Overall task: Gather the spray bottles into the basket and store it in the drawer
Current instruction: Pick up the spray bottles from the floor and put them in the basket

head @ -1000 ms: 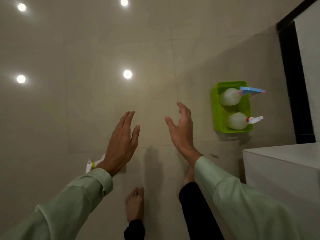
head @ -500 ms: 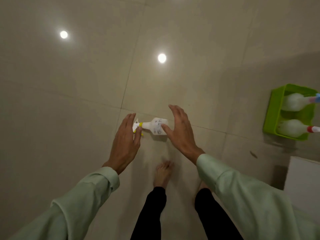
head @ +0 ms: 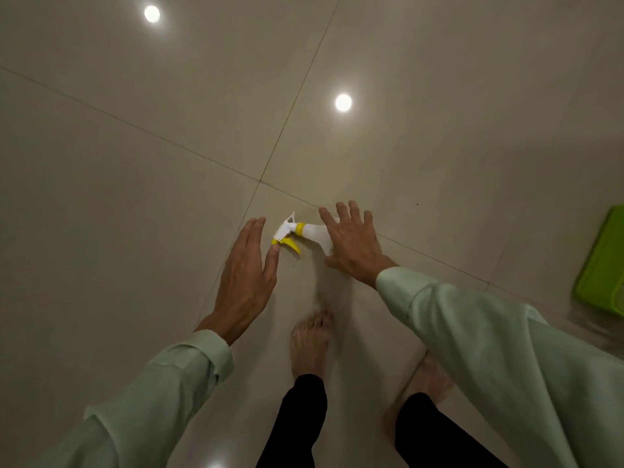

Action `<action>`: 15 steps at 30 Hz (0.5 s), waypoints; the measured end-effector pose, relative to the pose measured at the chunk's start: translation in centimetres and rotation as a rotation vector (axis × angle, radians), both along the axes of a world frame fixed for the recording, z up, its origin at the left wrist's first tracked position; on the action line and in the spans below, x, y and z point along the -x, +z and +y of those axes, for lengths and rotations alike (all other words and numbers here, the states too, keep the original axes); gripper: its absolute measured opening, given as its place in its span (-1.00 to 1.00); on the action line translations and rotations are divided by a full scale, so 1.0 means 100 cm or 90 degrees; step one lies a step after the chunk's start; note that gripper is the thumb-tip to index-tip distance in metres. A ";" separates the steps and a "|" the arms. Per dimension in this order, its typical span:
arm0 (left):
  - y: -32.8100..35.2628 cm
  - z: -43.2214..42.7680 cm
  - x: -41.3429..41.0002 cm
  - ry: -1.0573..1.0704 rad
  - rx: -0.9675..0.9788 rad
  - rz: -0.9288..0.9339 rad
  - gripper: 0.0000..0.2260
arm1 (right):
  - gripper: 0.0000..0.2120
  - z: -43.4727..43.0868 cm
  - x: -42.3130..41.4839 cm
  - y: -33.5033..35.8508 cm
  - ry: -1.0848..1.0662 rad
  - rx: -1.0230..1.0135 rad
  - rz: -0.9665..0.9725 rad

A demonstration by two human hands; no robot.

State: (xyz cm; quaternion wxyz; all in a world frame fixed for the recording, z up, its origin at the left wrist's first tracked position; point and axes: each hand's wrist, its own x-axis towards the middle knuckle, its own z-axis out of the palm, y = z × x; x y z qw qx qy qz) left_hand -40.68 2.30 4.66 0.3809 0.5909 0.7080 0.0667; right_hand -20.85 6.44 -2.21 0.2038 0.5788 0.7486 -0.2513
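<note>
Left hand: fingers extended and together, palm flat and open, holding nothing; its thumb tip lies just beside the yellow trigger of the spray bottle. Right hand: fingers spread, palm down over the bottle body, covering most of it; whether it touches or grips the bottle cannot be determined. The bottle lies on its side on the tiled floor, close to a junction of 4 tiles, nozzle toward the left hand. Only the white head, yellow collar and a strip of the body are visible. 2 bare feet stand behind it; the right one is blurred. The green basket sits at the floor's right edge, cut off by the frame, contents not visible.
</note>
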 end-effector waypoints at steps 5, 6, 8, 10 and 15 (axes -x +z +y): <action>-0.041 0.014 -0.008 -0.013 0.012 -0.003 -0.52 | -0.13 0.017 0.002 -0.040 -0.030 0.126 0.016; -0.044 0.016 -0.011 -0.018 0.012 -0.002 -0.52 | -0.18 0.018 0.001 -0.044 -0.052 0.138 0.029; -0.045 0.020 -0.017 -0.028 0.009 0.003 -0.53 | -0.24 0.017 -0.005 -0.045 -0.116 0.132 0.068; -0.037 0.022 -0.025 -0.052 -0.003 0.011 -0.54 | -0.28 0.012 -0.019 -0.037 -0.244 0.091 0.138; 0.006 0.029 -0.064 -0.116 -0.006 0.023 -0.52 | -0.28 0.000 -0.085 0.017 -0.568 -0.054 0.301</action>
